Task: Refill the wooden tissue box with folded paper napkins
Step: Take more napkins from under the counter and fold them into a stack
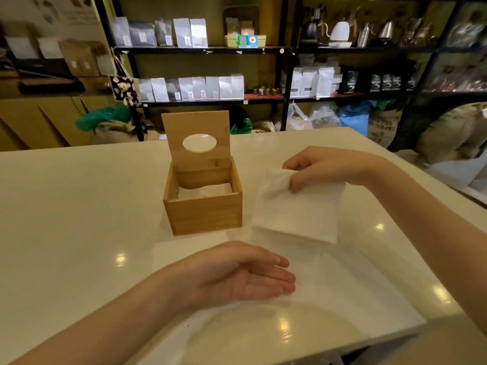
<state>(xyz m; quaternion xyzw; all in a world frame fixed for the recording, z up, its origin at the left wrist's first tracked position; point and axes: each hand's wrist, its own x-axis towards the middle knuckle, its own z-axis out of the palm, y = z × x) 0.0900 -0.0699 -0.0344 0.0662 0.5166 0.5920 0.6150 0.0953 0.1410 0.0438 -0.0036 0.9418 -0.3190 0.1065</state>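
Note:
The wooden tissue box (pixel 205 213) stands on the white counter with its hinged lid (pixel 196 125) raised upright; the lid has an oval hole. White napkins (pixel 204 192) lie low inside the box. To the right of the box, my right hand (pixel 324 167) pinches the top corner of a folded white paper napkin (pixel 297 209) and holds it up over a thin stack of napkins (pixel 290 237) lying on the counter. My left hand (pixel 237 272) hovers in front of the box, palm turned inward, fingers extended and holding nothing.
The white counter (pixel 79 219) ends close in front at the lower right. A clear plastic wrapper (pixel 342 299) lies flat under and in front of the napkin stack. Black shelves (pixel 200 50) with bags and kettles stand behind the counter.

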